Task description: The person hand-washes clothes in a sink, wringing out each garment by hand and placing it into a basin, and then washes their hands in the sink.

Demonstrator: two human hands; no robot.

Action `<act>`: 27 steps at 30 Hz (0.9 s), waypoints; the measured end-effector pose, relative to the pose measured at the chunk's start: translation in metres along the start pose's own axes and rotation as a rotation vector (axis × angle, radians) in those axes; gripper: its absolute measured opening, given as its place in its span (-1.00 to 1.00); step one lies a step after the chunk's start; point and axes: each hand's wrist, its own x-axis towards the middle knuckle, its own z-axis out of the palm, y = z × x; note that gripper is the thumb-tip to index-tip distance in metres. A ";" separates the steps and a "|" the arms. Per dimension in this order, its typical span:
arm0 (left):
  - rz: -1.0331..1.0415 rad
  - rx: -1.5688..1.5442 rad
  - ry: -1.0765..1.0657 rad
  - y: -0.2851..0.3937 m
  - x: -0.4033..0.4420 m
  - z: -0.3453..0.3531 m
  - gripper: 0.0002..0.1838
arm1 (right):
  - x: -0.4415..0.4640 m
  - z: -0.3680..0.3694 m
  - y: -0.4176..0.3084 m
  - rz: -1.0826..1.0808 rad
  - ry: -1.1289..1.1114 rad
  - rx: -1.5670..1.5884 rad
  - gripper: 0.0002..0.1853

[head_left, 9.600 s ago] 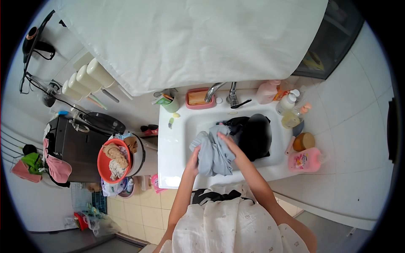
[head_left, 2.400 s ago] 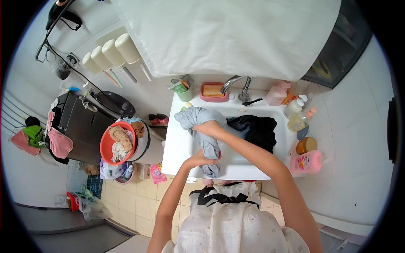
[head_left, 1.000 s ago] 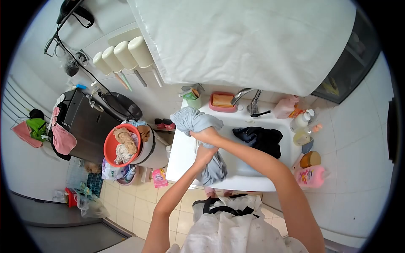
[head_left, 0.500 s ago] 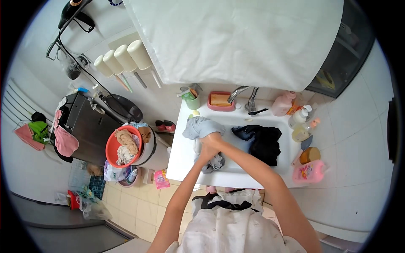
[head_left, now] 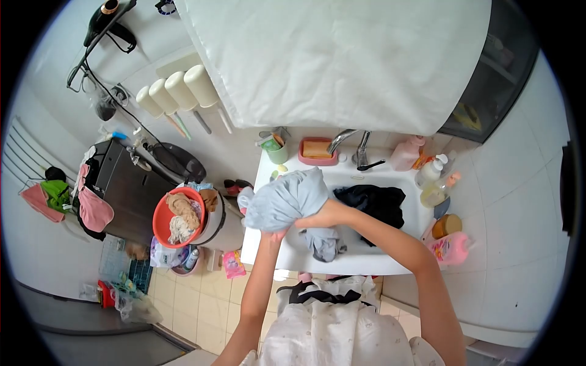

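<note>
Nearest: left hand (head_left: 274,234), mostly beneath the cloth; its fingers were hidden, their state could not be told. Right hand (head_left: 323,216), closed round the cloth's narrowed part; fingertips out of sight. Held: one pale blue-grey, soft, bunched fabric cloth (head_left: 287,198), its bulk raised over the left side of the white, glossy, rectangular sink (head_left: 378,262), a loose end hanging within the front edge.

Change: half a second earlier the hands met in one tight grip; now they stood slightly apart, the bundle broader. Judged a regrip, the left hand probably taking weight from below.

Beyond: one crumpled black fabric garment (head_left: 372,210), in the basin. Farthest: one curved, silver metal tap (head_left: 362,151).
</note>
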 end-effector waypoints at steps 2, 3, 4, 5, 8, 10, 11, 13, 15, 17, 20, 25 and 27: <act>0.025 -0.174 -0.264 0.006 0.007 0.010 -0.17 | -0.010 -0.009 -0.008 0.143 -0.057 0.071 -0.50; 0.047 -0.343 -0.517 0.010 0.008 0.017 -0.24 | -0.010 -0.014 -0.011 0.143 -0.055 0.067 -0.50; 0.020 -0.412 -0.435 0.011 0.011 0.019 -0.36 | -0.008 -0.020 -0.014 0.323 -0.163 0.251 -0.50; 0.015 -0.412 -0.441 0.007 0.015 0.015 -0.36 | -0.007 -0.024 -0.015 0.501 -0.268 0.437 -0.50; 0.121 -0.254 -0.004 -0.005 0.024 0.010 -0.47 | -0.008 -0.030 -0.016 0.587 -0.189 0.472 -0.35; 0.138 -0.100 0.092 0.000 0.016 0.019 -0.56 | -0.020 -0.028 -0.004 0.569 0.018 0.322 -0.25; 0.150 -0.025 0.144 0.001 0.014 0.021 -0.60 | -0.026 -0.026 0.001 0.550 0.210 0.177 -0.13; 0.136 -0.075 0.084 0.000 0.017 0.022 -0.59 | -0.032 -0.021 -0.009 0.485 0.242 0.145 0.05; 0.175 0.044 0.149 -0.009 0.019 0.027 -0.63 | -0.032 -0.012 -0.012 0.107 0.304 0.035 0.09; 0.421 0.455 0.144 -0.024 0.025 0.021 -0.64 | -0.027 -0.008 -0.012 0.033 0.339 -0.018 0.06; 0.313 0.606 0.278 -0.019 0.025 0.066 -0.56 | -0.019 -0.002 0.007 0.106 0.710 -0.051 -0.42; 0.244 0.589 0.223 -0.034 0.036 0.068 -0.48 | -0.020 -0.006 0.023 0.103 0.863 0.057 -0.71; 0.249 0.643 0.121 -0.036 0.041 0.061 -0.46 | -0.022 -0.009 0.033 0.130 0.908 0.127 -0.71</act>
